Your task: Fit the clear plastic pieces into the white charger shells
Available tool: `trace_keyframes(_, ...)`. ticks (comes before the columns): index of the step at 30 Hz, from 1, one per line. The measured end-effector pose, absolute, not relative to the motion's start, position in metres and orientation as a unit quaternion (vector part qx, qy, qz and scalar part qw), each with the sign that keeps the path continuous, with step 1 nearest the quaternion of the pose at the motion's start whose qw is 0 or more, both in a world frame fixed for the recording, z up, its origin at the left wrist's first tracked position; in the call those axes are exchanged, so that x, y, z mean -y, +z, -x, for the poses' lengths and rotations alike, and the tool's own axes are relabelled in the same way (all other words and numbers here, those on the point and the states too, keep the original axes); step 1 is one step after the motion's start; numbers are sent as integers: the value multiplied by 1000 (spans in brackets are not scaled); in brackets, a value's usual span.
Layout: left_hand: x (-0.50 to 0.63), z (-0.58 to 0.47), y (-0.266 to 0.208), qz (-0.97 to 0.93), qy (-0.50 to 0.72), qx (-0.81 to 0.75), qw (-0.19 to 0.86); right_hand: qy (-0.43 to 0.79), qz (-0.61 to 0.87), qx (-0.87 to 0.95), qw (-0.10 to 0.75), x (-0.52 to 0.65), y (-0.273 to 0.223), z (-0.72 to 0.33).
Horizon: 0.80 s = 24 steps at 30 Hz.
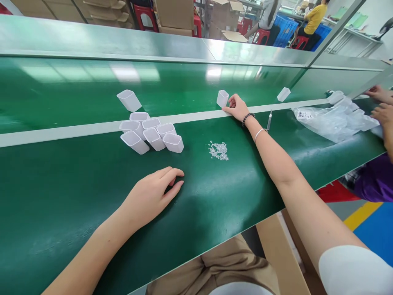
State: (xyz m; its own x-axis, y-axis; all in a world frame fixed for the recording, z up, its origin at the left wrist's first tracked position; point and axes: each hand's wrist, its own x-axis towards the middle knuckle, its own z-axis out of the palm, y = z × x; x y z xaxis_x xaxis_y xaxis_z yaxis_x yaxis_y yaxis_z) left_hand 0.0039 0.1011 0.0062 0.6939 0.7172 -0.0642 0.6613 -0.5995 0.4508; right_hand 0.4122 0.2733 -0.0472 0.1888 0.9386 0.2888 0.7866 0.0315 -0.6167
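Note:
My left hand (159, 190) rests on the green surface in front of a cluster of white plastic cups. Its thumb and fingers are apart, with nothing between them. My right hand (238, 107) is stretched out, fingers bent and slightly parted, right beside a single white cup (222, 98) standing near the white stripe. Whether the fingertips touch that cup I cannot tell. In the cluster, a front cup (173, 143) stands close against several others, open ends up. Between my hands lies a small pile of tiny clear pieces (218, 150).
Another white cup (129, 100) stands behind the cluster, and one more (283, 94) is at the right. A slim pen-like tool (269, 120) lies beyond my right wrist. Further right are a clear plastic bag (334, 119) and a co-worker's hands (382, 106). A metal ledge (172, 47) borders the back.

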Motion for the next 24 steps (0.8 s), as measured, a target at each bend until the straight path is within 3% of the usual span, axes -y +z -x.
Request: trace_keyframes(24, -101, -6, 9, -894, 64, -382, 226, 116, 681, 638, 339, -269, -39, -402)
